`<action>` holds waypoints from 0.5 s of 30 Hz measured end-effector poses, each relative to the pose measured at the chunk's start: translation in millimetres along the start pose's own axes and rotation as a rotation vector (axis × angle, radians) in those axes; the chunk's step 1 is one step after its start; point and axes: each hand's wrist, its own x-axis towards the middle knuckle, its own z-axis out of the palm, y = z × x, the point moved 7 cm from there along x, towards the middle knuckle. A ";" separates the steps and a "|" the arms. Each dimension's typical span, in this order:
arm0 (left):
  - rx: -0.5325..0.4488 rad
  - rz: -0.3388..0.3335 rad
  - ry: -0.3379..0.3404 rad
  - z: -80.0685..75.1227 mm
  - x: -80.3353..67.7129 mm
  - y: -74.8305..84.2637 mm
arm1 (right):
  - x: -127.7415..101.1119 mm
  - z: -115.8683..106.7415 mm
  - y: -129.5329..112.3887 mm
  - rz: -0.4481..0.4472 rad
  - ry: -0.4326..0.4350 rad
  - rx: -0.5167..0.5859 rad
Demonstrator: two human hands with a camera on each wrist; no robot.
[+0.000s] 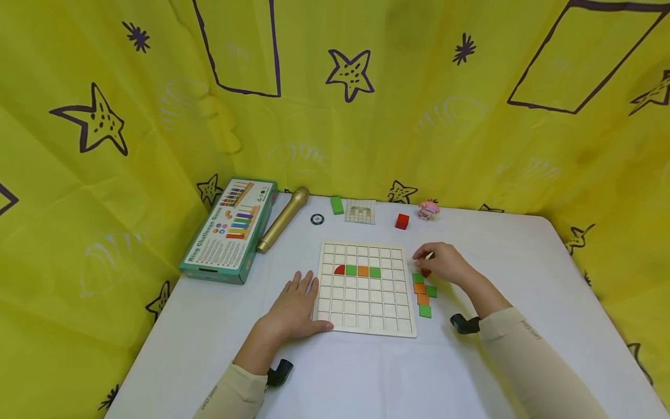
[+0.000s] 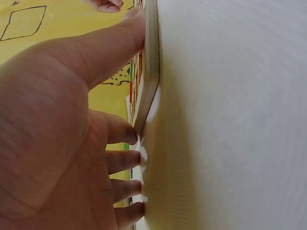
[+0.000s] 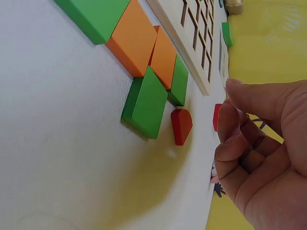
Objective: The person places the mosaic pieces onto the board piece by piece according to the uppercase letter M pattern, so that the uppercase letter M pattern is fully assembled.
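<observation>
Grid board sits centre of table, left hand at its left edge, loose tiles just right of it. Right hand hovers behind tiles. Box far left, card behind board.

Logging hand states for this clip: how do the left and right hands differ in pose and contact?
The left hand lies flat, fingers straight, its fingertips on the white table and its thumb against the edge of the wooden grid board. The right hand is beside the board's right edge, fingers curled, hovering above a small red piece; whether it pinches anything is unclear. Both wear beige sleeves and flank the board.
</observation>
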 end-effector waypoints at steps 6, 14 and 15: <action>0.008 -0.001 -0.003 -0.1 -0.6 -0.3 | -4.8 -1.1 5.6 0.015 -0.010 0.013; 0.014 0.006 -0.005 0.3 0.1 -1.1 | -11.0 -0.5 16.6 0.015 -0.039 0.041; 0.014 0.007 -0.005 0.2 0.2 -0.9 | -11.8 -0.5 17.3 0.013 -0.041 0.042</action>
